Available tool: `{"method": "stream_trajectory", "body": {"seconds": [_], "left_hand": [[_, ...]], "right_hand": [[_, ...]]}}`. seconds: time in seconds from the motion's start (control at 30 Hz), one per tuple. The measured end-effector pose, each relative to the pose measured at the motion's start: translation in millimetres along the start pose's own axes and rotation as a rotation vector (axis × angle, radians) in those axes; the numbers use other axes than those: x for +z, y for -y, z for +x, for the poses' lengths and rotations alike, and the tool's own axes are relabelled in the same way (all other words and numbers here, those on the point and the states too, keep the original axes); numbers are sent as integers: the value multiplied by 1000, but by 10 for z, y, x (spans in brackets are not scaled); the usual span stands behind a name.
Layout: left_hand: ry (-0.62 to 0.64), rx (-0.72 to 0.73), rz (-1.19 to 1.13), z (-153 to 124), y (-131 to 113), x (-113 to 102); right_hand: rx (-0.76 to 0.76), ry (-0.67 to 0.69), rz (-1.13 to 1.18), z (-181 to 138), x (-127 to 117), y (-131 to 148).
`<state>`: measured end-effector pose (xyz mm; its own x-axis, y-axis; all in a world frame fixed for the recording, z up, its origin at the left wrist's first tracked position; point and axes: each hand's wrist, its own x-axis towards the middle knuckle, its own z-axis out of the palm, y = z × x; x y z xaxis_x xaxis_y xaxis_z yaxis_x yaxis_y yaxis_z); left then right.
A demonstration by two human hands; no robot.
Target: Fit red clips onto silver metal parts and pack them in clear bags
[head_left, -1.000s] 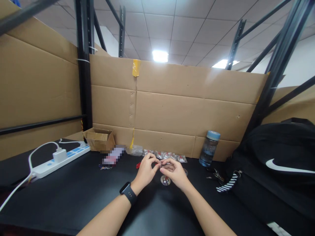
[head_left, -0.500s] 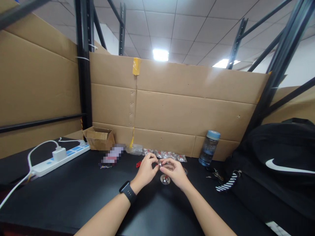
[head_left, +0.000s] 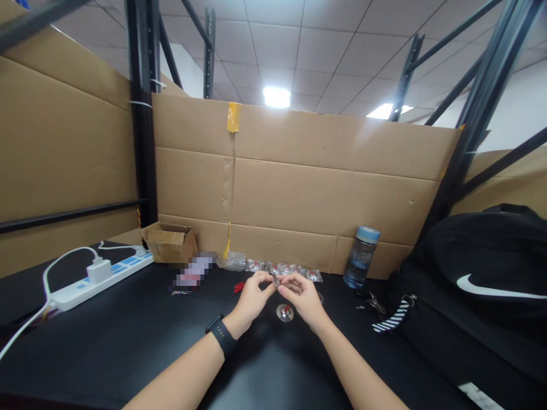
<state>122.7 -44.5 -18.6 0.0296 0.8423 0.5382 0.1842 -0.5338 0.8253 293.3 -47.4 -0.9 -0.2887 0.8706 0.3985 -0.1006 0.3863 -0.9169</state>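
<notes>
Between the fingertips of both hands is a small shiny metal disc, which looks like a finger cymbal (head_left: pixel 276 280), turned nearly edge-on and partly hidden. My left hand (head_left: pixel 255 296) pinches it from the left, with a black watch (head_left: pixel 221 335) on the wrist. From the right, my right hand (head_left: pixel 302 297) closes its thumb and fingers on the same disc. Just below the hands a second domed metal cymbal (head_left: pixel 285 312) with red at its middle lies on the table. A further round edge peeks out behind my right hand. Red strings (head_left: pixel 239 287) lie left of my left hand.
Several discs in clear packets (head_left: pixel 313 275) line the cardboard wall (head_left: pixel 290 199). Left stand a small open carton (head_left: pixel 171 245) and a white power strip (head_left: pixel 111 279). On the right are a water bottle (head_left: pixel 361 257), keys (head_left: pixel 376 304) and a black backpack (head_left: pixel 482 262).
The held cymbal has turned to a more edge-on, tilted angle between my fingers. Both hands stay at nearly the same place, and the view has shifted slightly.
</notes>
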Motion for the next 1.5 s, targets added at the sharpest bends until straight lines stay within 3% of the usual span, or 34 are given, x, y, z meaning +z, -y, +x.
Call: {"method": "stream_trajectory", "body": {"seconds": [0.17,0.33,0.47,0.97,1.13,1.27,1.4,1.5], "left_hand": [[-8,-1,43,-12,11,-3],[-72,116,230,-33,-35,-48],[-56,155,296,-33,-76,-82],[120,207,364,-40,-135,-109],[136,121,104,-33,-122,-97],[313,27,-43,-41,-118,-86],[355,9,48,-63,-36,-76],[374,88,208,-58,-6,-102]], "right_hand": [[-3,-12,1,-5,31,-23],[-15,-27,-71,10,7,-83],[-34,-28,-164,25,-36,-159],[-139,39,-466,11,-121,-82],[-152,75,-535,4,-108,-57],[-219,114,-607,-3,-115,-37],[-222,105,-649,-4,-136,-17],[-217,93,-662,0,-156,-2]]}}
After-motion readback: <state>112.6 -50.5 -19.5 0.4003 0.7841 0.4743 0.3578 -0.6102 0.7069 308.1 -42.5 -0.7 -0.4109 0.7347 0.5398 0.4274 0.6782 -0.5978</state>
